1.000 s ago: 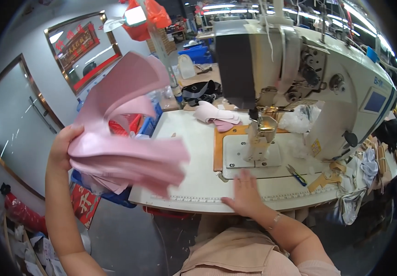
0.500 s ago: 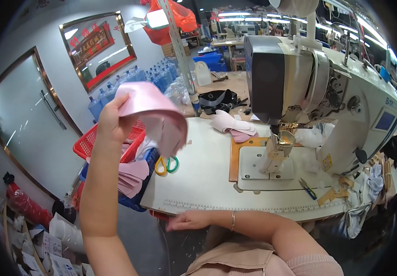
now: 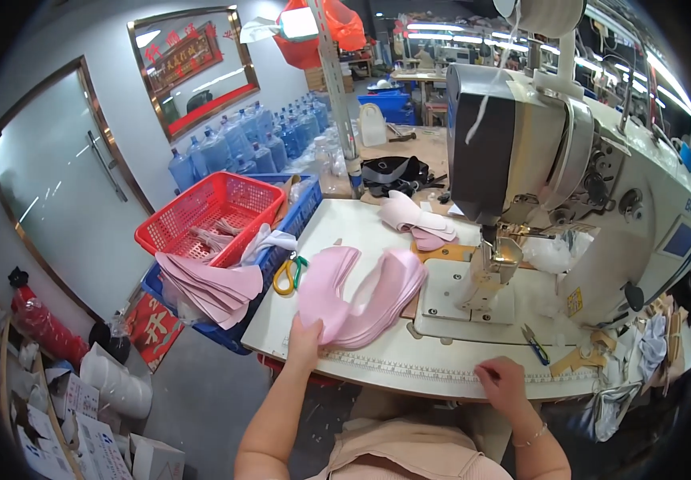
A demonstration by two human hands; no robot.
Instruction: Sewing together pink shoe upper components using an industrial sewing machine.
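My left hand is closed on the near edge of a stack of pink U-shaped cut pieces, which lies at the front of the white sewing table. The curved pieces fan apart at their right arm. Over the table's front edge, next to the printed ruler strip, my right hand has its fingers curled in, with nothing visible in them. Scissors with yellow and green handles rest left of the stack. Farther back are more pale pink pieces, beside the sewing machine.
At the left, a red basket sits on a blue crate, with fanned pink pieces hanging over the side. Thread snips and scraps occupy the table's right side. A metal post rises behind the table.
My left hand has brought the pink pieces from the air above the basket down onto the table. My right hand has moved right along the table's front edge.
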